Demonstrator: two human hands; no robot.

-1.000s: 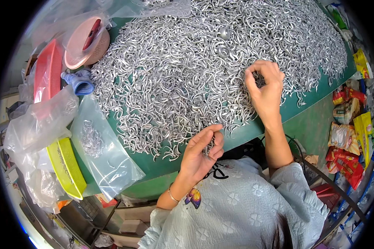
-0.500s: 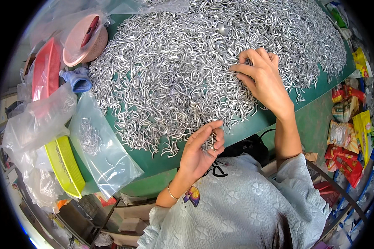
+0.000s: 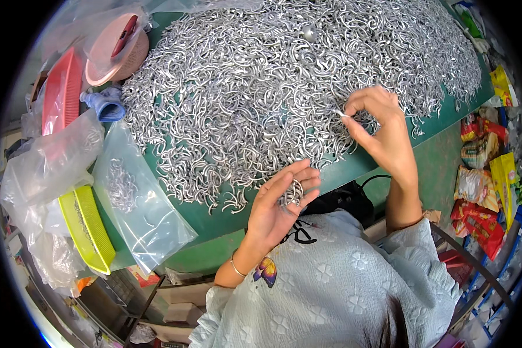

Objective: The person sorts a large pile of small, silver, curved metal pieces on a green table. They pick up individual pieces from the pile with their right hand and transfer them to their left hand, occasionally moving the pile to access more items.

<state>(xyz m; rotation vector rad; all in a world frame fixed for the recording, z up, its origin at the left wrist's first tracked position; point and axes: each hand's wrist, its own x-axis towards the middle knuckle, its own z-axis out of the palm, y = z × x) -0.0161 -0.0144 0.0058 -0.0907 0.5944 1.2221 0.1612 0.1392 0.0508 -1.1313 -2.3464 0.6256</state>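
A broad heap of small curved silver metal pieces point(image 3: 238, 110) is spread over the green table point(image 3: 345, 172). My left hand point(image 3: 268, 213) is cupped at the table's near edge, palm up, its fingers curled around several curved metal pieces point(image 3: 292, 192). Over the right part of the heap, my right hand point(image 3: 385, 127) pinches one curved metal piece point(image 3: 340, 113) between thumb and forefinger, lifted slightly off the others. A small round metal cap or cup point(image 3: 309, 33) lies among the pieces farther back.
At left stand a pink basket point(image 3: 134, 58), a red basket point(image 3: 69, 81) and a yellow-green basket point(image 3: 78, 223). A blue cloth item point(image 3: 111, 106) lies near them. A clear plastic bag point(image 3: 162, 232) holds some metal pieces. Colourful packets point(image 3: 475, 194) fill the right side.
My right hand has drawn back toward me and up from the heap, now with a metal piece in its pinch. My left hand has opened slightly, showing the pieces in its palm.
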